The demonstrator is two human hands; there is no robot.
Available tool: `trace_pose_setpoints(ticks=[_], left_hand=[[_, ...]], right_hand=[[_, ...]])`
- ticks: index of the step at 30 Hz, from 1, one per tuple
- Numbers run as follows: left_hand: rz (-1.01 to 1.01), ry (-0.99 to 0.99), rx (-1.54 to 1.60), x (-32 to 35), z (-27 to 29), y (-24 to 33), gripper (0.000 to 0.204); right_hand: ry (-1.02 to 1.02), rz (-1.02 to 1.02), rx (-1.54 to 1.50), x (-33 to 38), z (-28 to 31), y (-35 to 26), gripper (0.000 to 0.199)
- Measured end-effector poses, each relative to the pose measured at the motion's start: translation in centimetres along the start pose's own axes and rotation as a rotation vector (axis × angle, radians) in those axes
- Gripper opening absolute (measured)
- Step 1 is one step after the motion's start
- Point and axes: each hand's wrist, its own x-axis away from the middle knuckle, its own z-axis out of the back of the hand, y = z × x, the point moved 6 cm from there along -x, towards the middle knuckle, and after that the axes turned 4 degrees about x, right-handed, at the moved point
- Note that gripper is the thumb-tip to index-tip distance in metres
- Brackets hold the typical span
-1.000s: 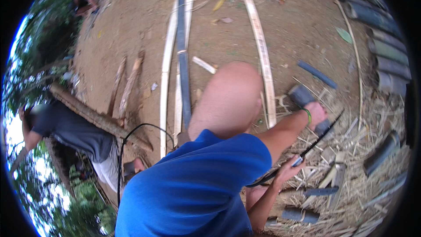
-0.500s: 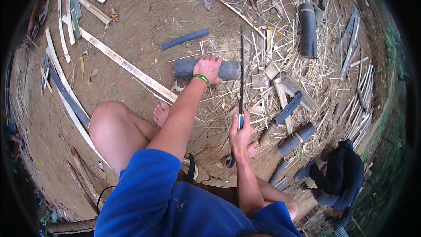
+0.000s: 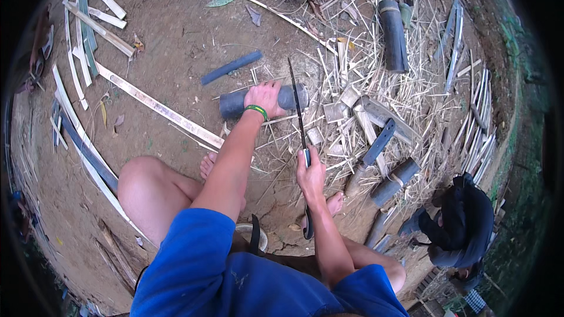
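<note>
My left hand [image 3: 264,98] presses down over a short dark bamboo section [image 3: 234,104], which lies on its side on the ground. Its fingers curl over the tube's far side. In my right hand [image 3: 311,175] is the handle of a hand saw with a long, thin, dark blade [image 3: 298,101]. That blade crosses the bamboo just short of its right end and points away from me. Whether the teeth have bitten into the wall cannot be made out. A small pale cut piece [image 3: 315,135] lies right of the blade.
Pale shavings and split bits [image 3: 364,35] cover the ground to the right. Among them lie a large knife [image 3: 379,142], a bamboo tube [image 3: 393,38] and another short tube [image 3: 396,182]. Long bamboo strips [image 3: 158,105] stretch out at left. A person in dark clothes [image 3: 461,220] crouches at lower right.
The saw blade has shifted left along the bamboo, from its right end to a spot slightly inward. My left hand still holds the tube. The whole view has shifted a little.
</note>
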Motion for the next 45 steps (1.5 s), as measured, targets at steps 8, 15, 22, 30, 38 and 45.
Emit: trace_pose_setpoints(ticks=[8, 15, 22, 30, 38, 45], left_hand=[[0.029, -0.076, -0.022, -0.2, 0.3, 0.1, 0.077], [0.016, -0.060, -0.037, -0.2, 0.3, 0.0, 0.076], [0.008, -0.081, -0.040, -0.4, 0.1, -0.1, 0.074], [-0.011, -0.056, -0.058, -0.4, -0.2, -0.1, 0.074], [-0.046, -0.068, -0.098, -0.3, -0.4, -0.1, 0.074], [-0.029, -0.133, -0.091, -0.7, -0.3, 1.2, 0.073]], right_hand=[[-0.037, -0.016, 0.018, 0.5, 0.1, 0.2, 0.041], [-0.033, -0.090, -0.041, 1.0, 0.3, 0.2, 0.040], [-0.020, -0.048, -0.013, 1.0, 0.3, 0.2, 0.039], [-0.026, -0.053, 0.032, 0.7, 0.7, -0.3, 0.035], [-0.020, -0.001, 0.068, 0.2, 0.4, -0.6, 0.029], [0.074, 0.152, 0.086, -5.3, -1.3, -2.2, 0.029]])
